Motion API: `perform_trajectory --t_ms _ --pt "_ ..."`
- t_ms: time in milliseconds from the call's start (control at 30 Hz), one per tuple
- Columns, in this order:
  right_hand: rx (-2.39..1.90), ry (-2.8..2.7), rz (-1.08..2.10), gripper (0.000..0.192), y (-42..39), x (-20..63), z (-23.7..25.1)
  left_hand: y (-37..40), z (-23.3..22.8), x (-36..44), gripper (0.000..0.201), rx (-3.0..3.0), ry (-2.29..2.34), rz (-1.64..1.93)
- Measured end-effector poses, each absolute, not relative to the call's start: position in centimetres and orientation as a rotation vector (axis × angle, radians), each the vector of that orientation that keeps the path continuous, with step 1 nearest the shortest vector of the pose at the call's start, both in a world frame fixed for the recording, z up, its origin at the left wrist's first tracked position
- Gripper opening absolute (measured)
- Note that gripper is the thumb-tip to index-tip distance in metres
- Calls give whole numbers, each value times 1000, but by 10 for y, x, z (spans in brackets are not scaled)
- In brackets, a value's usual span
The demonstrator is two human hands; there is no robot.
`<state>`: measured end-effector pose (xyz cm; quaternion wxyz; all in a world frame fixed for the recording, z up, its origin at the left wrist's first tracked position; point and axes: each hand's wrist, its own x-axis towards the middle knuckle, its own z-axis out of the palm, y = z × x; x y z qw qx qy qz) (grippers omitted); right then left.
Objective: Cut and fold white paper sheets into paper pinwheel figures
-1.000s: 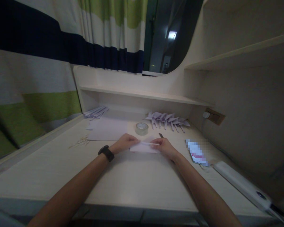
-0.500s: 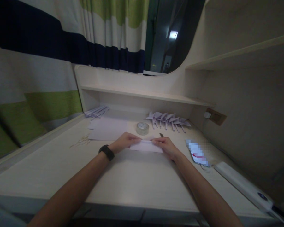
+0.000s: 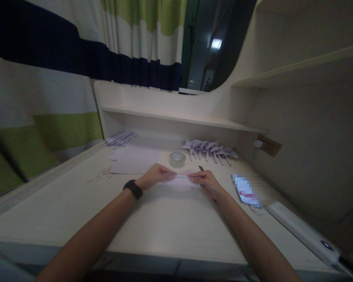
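A small white sheet of paper is held between my two hands over the middle of the desk, its far edge curled or folded over. My left hand, with a dark watch on the wrist, pinches the paper's left end between thumb and fingers. At the right end, my right hand pinches it the same way. Just beyond the paper sits a roll of clear tape. The tip of a knife-like tool shows behind my right hand; the rest of it is hidden.
Several paper pinwheels lie at the back right. Larger white sheets and a bundle of paper strips are at the back left, near thin scraps. On the right are a phone and a long white device.
The near flap of the paper now looks shorter, with its far edge turned over further. Both hands stay in nearly the same place.
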<state>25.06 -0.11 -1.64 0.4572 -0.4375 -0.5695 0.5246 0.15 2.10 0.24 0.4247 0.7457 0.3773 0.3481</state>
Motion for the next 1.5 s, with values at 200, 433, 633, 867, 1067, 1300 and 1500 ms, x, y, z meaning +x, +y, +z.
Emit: perform_trajectory --t_ms 200,433,633,867,1067,1300,1500 --pt "-1111 -1565 1031 33 2 249 -20 18 4 4 32 1901 962 935" --pt "-1148 -1554 976 35 3 246 -19 24 1 4 27 2002 979 928" --pt "-1142 -1406 1139 36 -2 242 -13 22 3 6 29 1972 939 924" --pt "-1077 -1238 1313 37 -4 241 -12 13 9 7 33 1801 923 937" --pt "-1040 -1211 1347 36 -3 243 -13 13 8 8 32 1711 886 949" --pt "-1036 -1257 1275 36 -2 241 -18 14 9 7 31 1735 950 968" --pt "-1050 -1235 1313 35 -3 241 -18 18 4 4 32 1739 937 986"
